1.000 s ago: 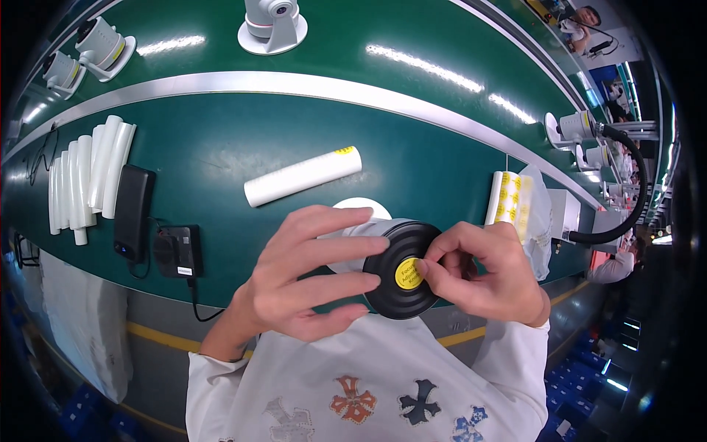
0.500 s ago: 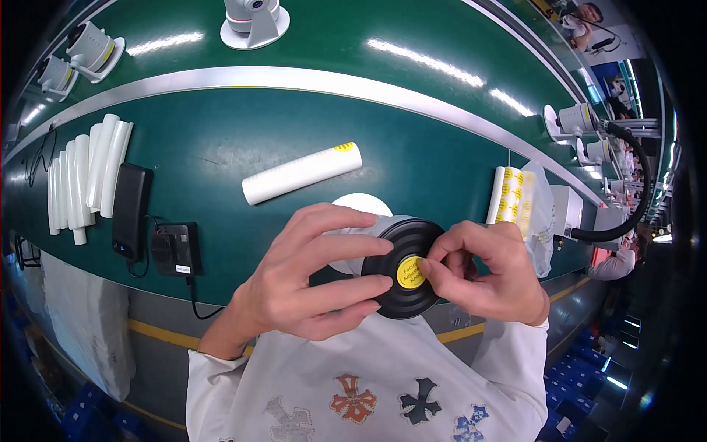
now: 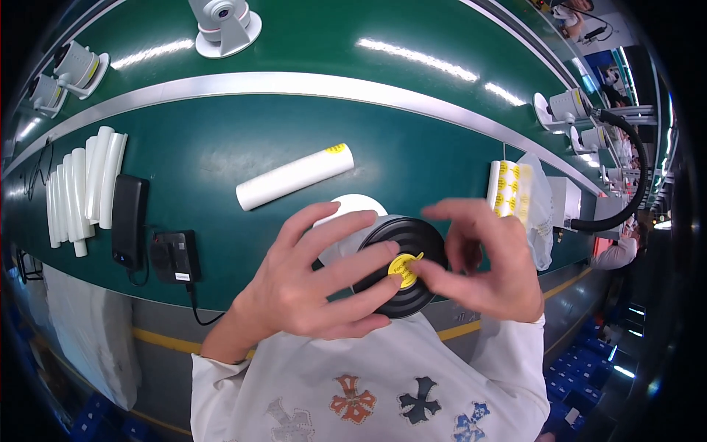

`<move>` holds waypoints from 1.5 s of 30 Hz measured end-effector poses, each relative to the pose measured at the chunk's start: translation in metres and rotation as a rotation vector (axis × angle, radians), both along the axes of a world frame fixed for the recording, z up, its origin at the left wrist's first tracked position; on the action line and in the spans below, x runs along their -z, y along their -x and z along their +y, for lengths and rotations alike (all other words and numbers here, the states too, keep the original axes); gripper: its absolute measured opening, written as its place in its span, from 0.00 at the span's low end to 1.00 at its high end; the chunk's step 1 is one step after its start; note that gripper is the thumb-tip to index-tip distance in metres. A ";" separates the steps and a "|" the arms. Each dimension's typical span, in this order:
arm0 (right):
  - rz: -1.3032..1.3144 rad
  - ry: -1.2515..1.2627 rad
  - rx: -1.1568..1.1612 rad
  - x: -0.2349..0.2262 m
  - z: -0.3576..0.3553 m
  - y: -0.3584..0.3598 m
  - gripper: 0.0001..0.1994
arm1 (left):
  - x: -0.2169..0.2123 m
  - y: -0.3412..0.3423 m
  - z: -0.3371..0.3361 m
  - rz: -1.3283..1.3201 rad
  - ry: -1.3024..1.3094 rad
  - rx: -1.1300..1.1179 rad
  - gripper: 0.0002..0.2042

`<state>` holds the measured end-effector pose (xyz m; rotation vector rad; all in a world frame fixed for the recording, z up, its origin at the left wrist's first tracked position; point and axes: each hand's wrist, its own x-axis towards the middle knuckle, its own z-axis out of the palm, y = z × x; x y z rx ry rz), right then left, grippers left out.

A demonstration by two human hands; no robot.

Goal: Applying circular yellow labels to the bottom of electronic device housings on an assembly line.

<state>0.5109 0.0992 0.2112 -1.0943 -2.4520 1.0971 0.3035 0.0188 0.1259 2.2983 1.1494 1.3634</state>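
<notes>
A white device with a black ringed round face (image 3: 426, 239) is tilted toward me at the near edge of the bench. On the middle of that face is a round yellow sticker (image 3: 401, 271), its upper right edge curled up. My left hand (image 3: 317, 276) is spread over the device and steadies it, one fingertip lying on the sticker. My right hand (image 3: 482, 258) is at the face's right side, thumb and forefinger apart. The thumb tip is beside the sticker's right edge; I cannot tell whether they touch. The device's white base (image 3: 359, 204) shows behind my left fingers.
A white roll (image 3: 294, 177) with yellow stickers at its end lies beyond the device. Several white rolls (image 3: 77, 188), a black power bank (image 3: 130, 221) and a black box with a cable (image 3: 175, 255) are left. At right are sticker rolls (image 3: 507, 188); similar white devices (image 3: 224, 26) stand on the far belt.
My right forefinger has lifted away from the thumb and off the sticker. The sticker's upper right edge now curls up. My left fingers have slid farther over the sticker.
</notes>
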 end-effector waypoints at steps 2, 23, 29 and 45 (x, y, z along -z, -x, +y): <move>0.073 0.008 0.067 0.012 0.004 -0.003 0.20 | 0.005 0.002 -0.002 0.163 -0.080 0.006 0.15; 0.557 0.468 0.169 0.088 -0.004 -0.017 0.22 | 0.018 -0.008 -0.001 0.008 -0.188 0.036 0.18; 0.571 0.551 -0.262 0.127 0.009 -0.023 0.56 | 0.036 -0.015 0.008 -0.115 -0.330 0.040 0.14; 1.278 0.413 -0.244 0.102 -0.017 0.011 0.53 | 0.075 -0.028 -0.019 -1.326 0.865 0.393 0.64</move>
